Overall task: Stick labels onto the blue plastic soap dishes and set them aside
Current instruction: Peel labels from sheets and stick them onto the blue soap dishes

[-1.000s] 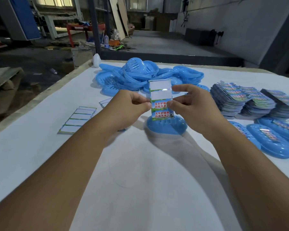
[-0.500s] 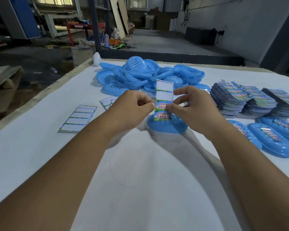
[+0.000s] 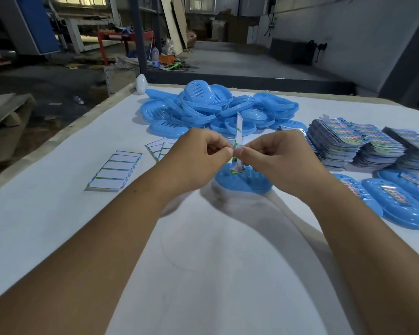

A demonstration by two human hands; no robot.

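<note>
A narrow label strip (image 3: 239,128) stands upright and edge-on between my hands. My left hand (image 3: 196,153) and my right hand (image 3: 273,153) both pinch it near its middle, fingertips almost touching. Its printed lower end hangs just above a blue soap dish (image 3: 242,183) lying face-down on the white table straight ahead. A heap of unlabelled blue soap dishes (image 3: 211,110) is piled at the far middle of the table. Labelled dishes (image 3: 397,201) lie in a row at the right.
Stacks of printed label sheets (image 3: 363,141) sit at the right, behind the labelled dishes. Used white backing strips (image 3: 115,174) lie at the left, with more backing strips (image 3: 159,147) nearer the heap. The table's left edge (image 3: 58,139) drops to a cluttered workshop floor.
The strip has turned from facing me to edge-on, and both hands have drawn together so the fingertips nearly meet on it.
</note>
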